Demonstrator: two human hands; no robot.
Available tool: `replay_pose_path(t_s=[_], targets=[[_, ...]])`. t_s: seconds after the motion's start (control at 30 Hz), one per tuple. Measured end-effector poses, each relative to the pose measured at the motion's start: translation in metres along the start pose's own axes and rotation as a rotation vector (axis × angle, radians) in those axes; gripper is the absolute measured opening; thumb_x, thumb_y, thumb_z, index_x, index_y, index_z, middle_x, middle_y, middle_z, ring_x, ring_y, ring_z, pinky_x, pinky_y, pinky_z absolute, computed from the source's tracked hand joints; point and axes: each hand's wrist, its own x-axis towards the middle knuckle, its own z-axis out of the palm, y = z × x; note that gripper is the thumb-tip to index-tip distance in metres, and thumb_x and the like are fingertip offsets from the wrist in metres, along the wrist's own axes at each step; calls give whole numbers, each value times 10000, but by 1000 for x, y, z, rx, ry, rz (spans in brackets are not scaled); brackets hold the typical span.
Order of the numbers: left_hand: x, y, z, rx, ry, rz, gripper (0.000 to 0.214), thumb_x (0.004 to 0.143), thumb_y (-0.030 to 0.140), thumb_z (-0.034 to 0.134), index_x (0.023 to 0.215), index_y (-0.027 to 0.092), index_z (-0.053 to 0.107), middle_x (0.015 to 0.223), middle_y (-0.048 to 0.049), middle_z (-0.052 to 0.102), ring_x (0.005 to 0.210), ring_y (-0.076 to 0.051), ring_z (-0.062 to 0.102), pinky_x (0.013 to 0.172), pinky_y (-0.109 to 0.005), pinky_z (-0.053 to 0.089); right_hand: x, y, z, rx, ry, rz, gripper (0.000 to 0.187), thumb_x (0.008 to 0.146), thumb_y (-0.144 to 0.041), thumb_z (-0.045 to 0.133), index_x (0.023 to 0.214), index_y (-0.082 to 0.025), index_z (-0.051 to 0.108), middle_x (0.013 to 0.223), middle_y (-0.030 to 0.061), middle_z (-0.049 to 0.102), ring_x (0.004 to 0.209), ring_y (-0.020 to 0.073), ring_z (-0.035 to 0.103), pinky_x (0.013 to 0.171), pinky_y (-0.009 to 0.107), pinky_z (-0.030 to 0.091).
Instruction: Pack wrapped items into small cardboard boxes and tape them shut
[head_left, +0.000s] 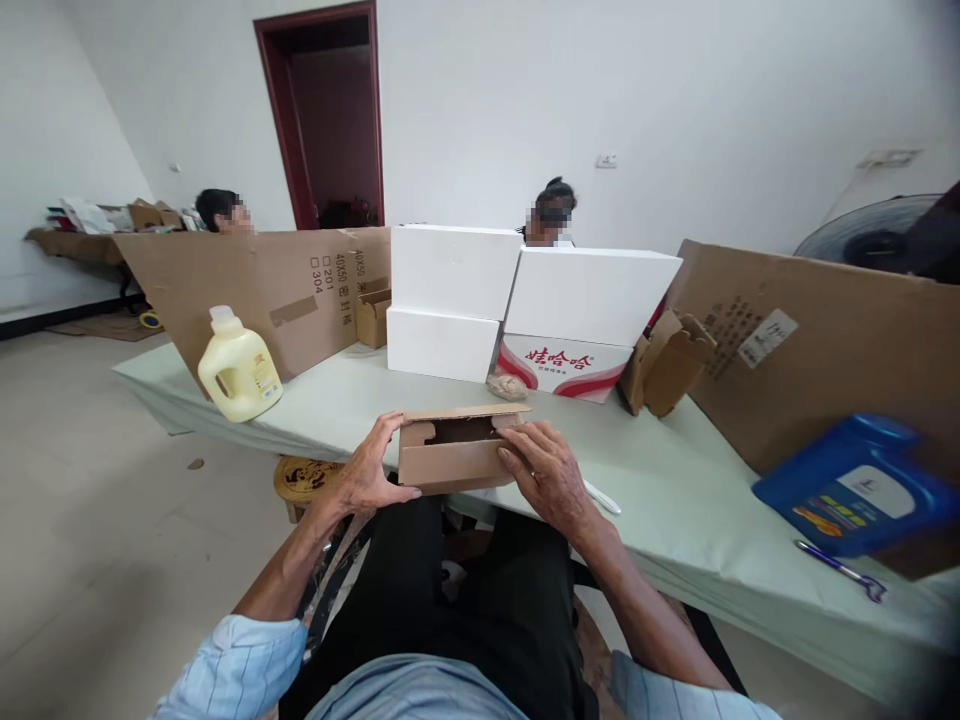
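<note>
Between my two hands is a small brown cardboard box (455, 466), at the near edge of the table. Its long side faces me and a dark gap shows along the top, where the lid flap (469, 412) stands partly raised. My left hand (373, 470) grips the box's left end, thumb along the lower front and fingers up at the top corner. My right hand (545, 468) holds the right end, its fingers bent over the top edge near the side flap. The inside of the box is too dark to make out.
White boxes (442, 345) are stacked at the table's far side, by a small clear-wrapped bundle (508, 386). A yellow jug (240, 370) stands left. To the right are a blue jug (855, 490), a purple-handled tool (840, 570) and large cardboard panels (817, 390). Two people sit beyond.
</note>
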Motion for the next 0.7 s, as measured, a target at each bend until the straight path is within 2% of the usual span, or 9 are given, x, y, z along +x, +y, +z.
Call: replay_pose_path(t_s=[0.13, 0.27, 0.4, 0.57, 0.7], targets=[[8, 9, -12, 85, -24, -2, 921, 735, 310, 935, 1531, 240, 477, 1609, -184, 477, 1524, -393, 483, 1254, -607, 444, 10, 5, 5, 2, -60, 40, 292, 1129, -354, 445, 1114, -233, 710, 973, 88, 735, 922, 260, 628, 835, 415, 483], [23, 33, -15, 318, 12, 43, 498, 911, 345, 807, 1374, 238, 660, 1661, -173, 454, 1580, -429, 399, 1243, -660, 415, 17, 4, 11, 15, -96, 76, 295, 1132, -366, 441, 1089, -241, 705, 980, 79, 737, 949, 257, 645, 828, 399, 475], [48, 54, -5, 469, -20, 130, 216, 984, 278, 715, 1192, 243, 767, 1539, -138, 601, 1594, -428, 375, 1217, -657, 411, 23, 1, 18, 26, -95, 84, 295, 1131, -373, 443, 1114, -252, 712, 1003, 81, 742, 984, 254, 658, 864, 392, 493], [75, 57, 8, 447, -91, 148, 118, 987, 235, 702, 1010, 248, 818, 1361, -106, 719, 1529, -402, 469, 1231, -659, 373, 28, -1, 23, 38, -94, 71, 310, 1129, -359, 438, 1089, -237, 720, 992, 85, 736, 956, 242, 660, 856, 380, 511], [82, 54, 12, 392, -138, 109, 141, 988, 220, 692, 980, 253, 829, 1353, -82, 737, 1495, -380, 515, 1212, -644, 401, 27, 0, 24, 48, -87, 78, 295, 1125, -332, 442, 1091, -229, 716, 987, 82, 731, 954, 240, 666, 852, 376, 513]])
